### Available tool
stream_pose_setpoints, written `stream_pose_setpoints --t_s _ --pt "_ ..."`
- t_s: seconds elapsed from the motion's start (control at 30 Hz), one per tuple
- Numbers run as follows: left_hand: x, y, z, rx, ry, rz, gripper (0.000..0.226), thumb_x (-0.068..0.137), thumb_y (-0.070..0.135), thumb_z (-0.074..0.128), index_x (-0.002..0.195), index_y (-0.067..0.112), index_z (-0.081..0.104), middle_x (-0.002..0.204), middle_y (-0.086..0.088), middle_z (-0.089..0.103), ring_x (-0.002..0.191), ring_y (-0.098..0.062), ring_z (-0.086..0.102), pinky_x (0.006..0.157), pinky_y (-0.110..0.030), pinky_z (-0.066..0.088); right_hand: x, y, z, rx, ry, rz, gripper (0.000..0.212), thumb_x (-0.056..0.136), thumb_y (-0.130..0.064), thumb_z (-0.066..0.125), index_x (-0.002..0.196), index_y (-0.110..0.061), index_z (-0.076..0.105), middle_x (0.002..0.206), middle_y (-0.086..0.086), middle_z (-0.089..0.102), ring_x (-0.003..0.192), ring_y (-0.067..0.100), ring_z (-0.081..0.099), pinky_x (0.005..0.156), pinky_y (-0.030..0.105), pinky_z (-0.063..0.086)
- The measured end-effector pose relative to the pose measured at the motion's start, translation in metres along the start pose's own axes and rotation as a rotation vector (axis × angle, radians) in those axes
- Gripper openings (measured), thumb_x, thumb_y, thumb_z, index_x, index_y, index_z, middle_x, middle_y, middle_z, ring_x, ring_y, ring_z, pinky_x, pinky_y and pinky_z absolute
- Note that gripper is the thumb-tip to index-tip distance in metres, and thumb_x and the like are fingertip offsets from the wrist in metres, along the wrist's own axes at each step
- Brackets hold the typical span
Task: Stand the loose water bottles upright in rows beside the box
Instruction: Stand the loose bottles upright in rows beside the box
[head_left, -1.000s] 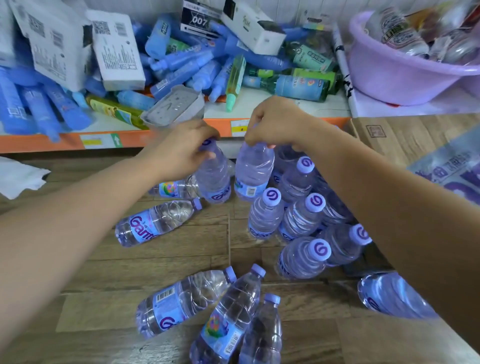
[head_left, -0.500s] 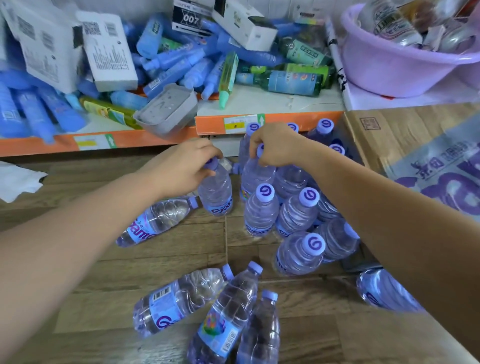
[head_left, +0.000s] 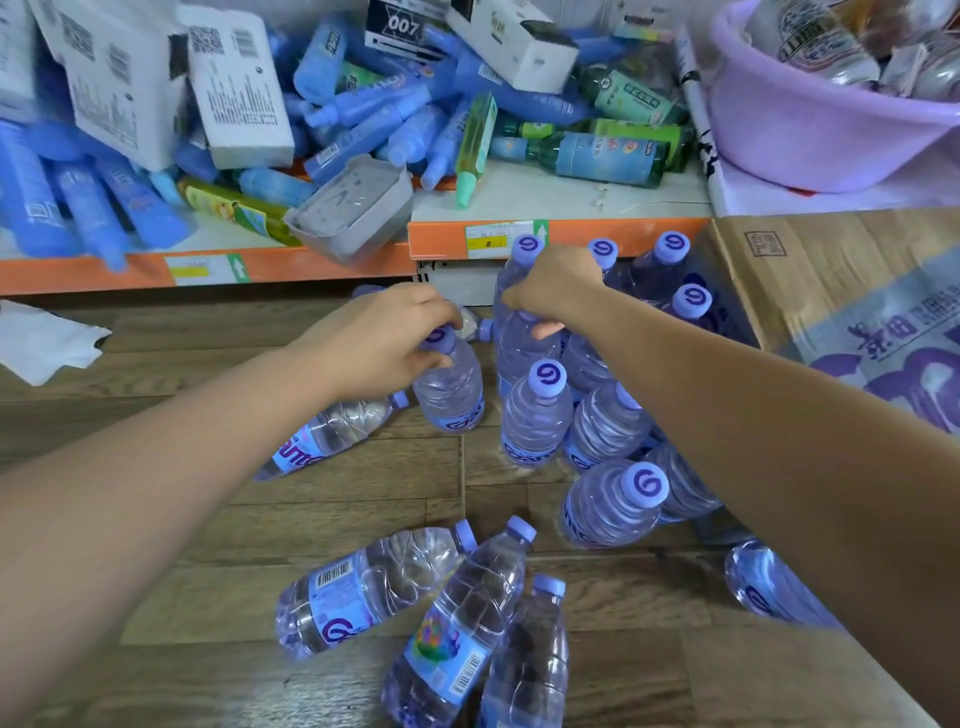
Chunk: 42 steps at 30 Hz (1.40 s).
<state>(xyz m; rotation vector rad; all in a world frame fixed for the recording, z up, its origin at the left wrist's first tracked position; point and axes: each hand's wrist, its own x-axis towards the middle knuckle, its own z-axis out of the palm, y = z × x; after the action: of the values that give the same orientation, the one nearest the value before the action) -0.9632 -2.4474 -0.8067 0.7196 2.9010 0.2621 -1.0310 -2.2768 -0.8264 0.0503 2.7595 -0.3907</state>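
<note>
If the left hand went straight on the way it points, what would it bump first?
Probably the tall bottle that the right hand holds, just past the left hand and its own bottle; a lying bottle's cap sits between, depth unclear.

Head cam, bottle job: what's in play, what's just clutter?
In play: left hand gripping left bottle by its cap; right hand gripping right bottle; upright bottles; lying bottles; box.
Clutter: blue tubes; white cartons; purple basin; grey tray; white paper.

"007" on a shelf box (head_left: 401, 25); "gant" partly legible on a bottle (head_left: 535, 421).
</note>
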Motion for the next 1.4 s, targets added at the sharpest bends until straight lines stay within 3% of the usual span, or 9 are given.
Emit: stream_pose_setpoints --t_s 0.2,0.33,0.43,0.67,0.83,0.93,1.03,1.23,1.4 --pt "-0.005 0.006 -0.002 -0.012 -0.031 -0.015 0.035 0.086 0.025 0.063 0.117 0.009 0.059 0.117 -0.007 0.057 0.113 -0.024 0.053 0.096 -0.038 0.042 -0.005 0.005 -0.002 0.118 -0.041 -0.016 0.041 0.092 -0.040 0.052 0.064 -0.012 0.039 0.019 -0.003 0.041 0.036 0.010 0.049 0.039 0.018 0.036" --pt "-0.011 0.013 -0.002 -0.015 -0.031 -0.028 0.035 0.088 0.026 0.060 0.120 0.012 0.056 0.119 -0.004 0.055 0.116 -0.021 0.050 0.095 -0.034 0.042 -0.024 0.018 -0.017 0.000 -0.028 -0.158 0.036 0.095 -0.038 0.047 0.111 -0.006 0.054 0.066 0.008 0.046 0.074 0.028 0.058 0.054 0.030 0.044" --pt "-0.017 0.018 -0.001 -0.043 0.004 -0.032 0.035 0.088 0.023 0.061 0.120 0.011 0.057 0.119 -0.006 0.056 0.117 -0.023 0.050 0.096 -0.033 0.041 -0.050 0.029 -0.027 -0.030 0.034 -0.224 0.046 0.091 -0.053 0.046 0.078 -0.008 0.047 0.066 0.007 0.051 0.080 0.030 0.056 0.064 0.030 0.039" --pt "-0.040 0.043 0.004 -0.049 0.031 -0.022 0.036 0.087 0.021 0.062 0.120 0.009 0.058 0.121 -0.007 0.056 0.118 -0.025 0.050 0.095 -0.035 0.041 -0.104 0.033 -0.047 -0.272 -0.130 -0.406 0.051 0.093 -0.043 0.049 0.060 -0.003 0.053 0.052 0.003 0.051 0.055 0.019 0.047 0.058 0.029 0.034" --pt "-0.050 0.054 0.009 -0.097 -0.023 -0.036 0.032 0.084 0.024 0.065 0.114 0.015 0.061 0.116 -0.003 0.059 0.112 -0.022 0.054 0.096 -0.034 0.043 -0.157 0.019 -0.027 -0.266 -0.675 -0.453 0.010 0.090 -0.020 0.059 0.092 -0.016 0.068 0.060 -0.010 0.058 0.041 -0.001 0.051 0.040 0.010 0.042" --pt "-0.050 0.064 0.010 -0.082 -0.081 -0.017 0.036 0.086 0.028 0.063 0.120 0.017 0.059 0.118 -0.001 0.057 0.114 -0.020 0.052 0.099 -0.035 0.042 -0.177 0.014 0.052 -0.507 -0.867 -0.507 0.023 0.094 -0.010 0.050 0.109 -0.001 0.065 0.083 0.007 0.062 0.061 0.017 0.055 0.060 0.022 0.050" --pt "-0.048 0.073 0.011 -0.106 -0.073 -0.001 0.036 0.086 0.030 0.062 0.121 0.019 0.058 0.119 0.001 0.056 0.115 -0.019 0.051 0.098 -0.035 0.042 -0.181 0.024 0.102 -0.646 -0.691 -0.574 0.024 0.094 -0.004 0.044 0.111 0.001 0.060 0.110 0.016 0.056 0.098 0.028 0.051 0.092 0.036 0.045" --pt "-0.043 0.080 0.015 -0.112 -0.090 0.014 0.036 0.089 0.028 0.058 0.124 0.019 0.055 0.120 0.002 0.054 0.118 -0.016 0.046 0.098 -0.030 0.038 -0.167 0.053 0.153 -0.505 -0.436 -0.468 0.080 0.081 0.003 0.062 0.147 -0.007 0.018 0.145 0.017 0.017 0.115 0.039 0.050 0.076 0.041 0.048" --pt "-0.045 0.071 0.022 -0.154 -0.099 -0.009 0.034 0.091 0.018 0.055 0.125 0.019 0.055 0.127 0.003 0.052 0.120 -0.017 0.047 0.100 -0.031 0.038 -0.158 0.057 0.166 -0.565 -0.311 -0.589 0.068 0.084 0.002 0.057 0.143 -0.005 0.024 0.150 0.012 0.019 0.116 0.041 0.049 0.078 0.046 0.051"
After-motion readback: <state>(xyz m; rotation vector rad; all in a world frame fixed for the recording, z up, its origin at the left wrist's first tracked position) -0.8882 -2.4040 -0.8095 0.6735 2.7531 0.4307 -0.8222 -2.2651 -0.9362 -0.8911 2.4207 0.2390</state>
